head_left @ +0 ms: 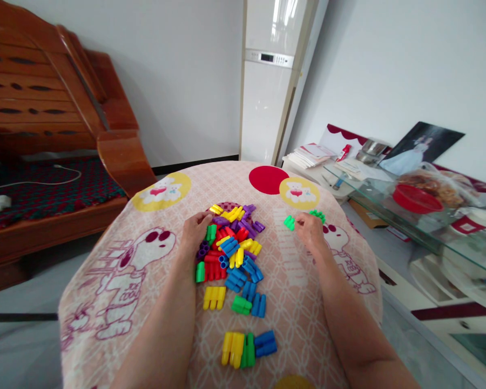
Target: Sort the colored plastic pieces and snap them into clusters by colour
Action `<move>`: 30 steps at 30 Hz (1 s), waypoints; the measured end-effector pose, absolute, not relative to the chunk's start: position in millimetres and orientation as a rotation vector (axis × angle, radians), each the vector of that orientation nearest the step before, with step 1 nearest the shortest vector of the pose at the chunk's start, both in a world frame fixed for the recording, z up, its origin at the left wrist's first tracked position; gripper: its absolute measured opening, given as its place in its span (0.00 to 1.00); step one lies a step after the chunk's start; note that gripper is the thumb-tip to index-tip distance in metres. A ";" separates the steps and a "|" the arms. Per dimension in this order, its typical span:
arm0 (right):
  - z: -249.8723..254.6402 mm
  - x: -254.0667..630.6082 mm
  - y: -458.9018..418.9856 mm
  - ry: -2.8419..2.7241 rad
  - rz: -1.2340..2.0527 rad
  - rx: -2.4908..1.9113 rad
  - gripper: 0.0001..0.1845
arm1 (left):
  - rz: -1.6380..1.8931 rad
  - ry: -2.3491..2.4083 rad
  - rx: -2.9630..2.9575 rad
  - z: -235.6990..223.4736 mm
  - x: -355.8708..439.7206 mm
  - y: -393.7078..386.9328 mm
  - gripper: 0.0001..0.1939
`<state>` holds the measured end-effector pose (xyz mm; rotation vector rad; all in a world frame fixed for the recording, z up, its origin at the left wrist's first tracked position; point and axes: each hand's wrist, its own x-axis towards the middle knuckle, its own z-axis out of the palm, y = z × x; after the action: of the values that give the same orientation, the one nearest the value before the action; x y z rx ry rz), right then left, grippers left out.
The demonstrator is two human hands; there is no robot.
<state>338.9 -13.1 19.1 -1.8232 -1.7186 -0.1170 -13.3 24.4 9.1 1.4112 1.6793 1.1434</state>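
Note:
A heap of coloured plastic blocks in red, blue, yellow, green and purple lies in the middle of a round table with a pink cartoon cloth. My left hand rests at the heap's left edge, fingers curled on a green block. My right hand is to the right of the heap, pinching a bright green block; another green block lies just beyond it. Close to me sits a joined row of yellow, green and blue blocks.
A wooden bench stands at the left with a white cable on its cushion. A tall white air conditioner is behind the table. At the right, a glass-topped stand carries a red bowl, papers and a photo.

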 end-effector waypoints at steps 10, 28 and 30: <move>23.6 374.9 -16.3 -1.575 -0.452 -2.031 0.12 | 1.145 1.681 1.406 9.8 -12.7 23.2 0.22; 26.0 272.0 -30.3 -1.967 -0.015 -1.425 0.10 | 1.244 1.482 1.230 17.1 -33.8 17.3 0.26; 21.1 269.2 -30.0 -2.000 -0.009 -1.424 0.10 | 1.111 1.562 1.362 20.4 -44.8 14.6 0.26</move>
<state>269.2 -30.0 21.1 -1.4243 -2.0004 -0.0087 -44.8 14.6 20.4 1.3624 1.5625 1.1113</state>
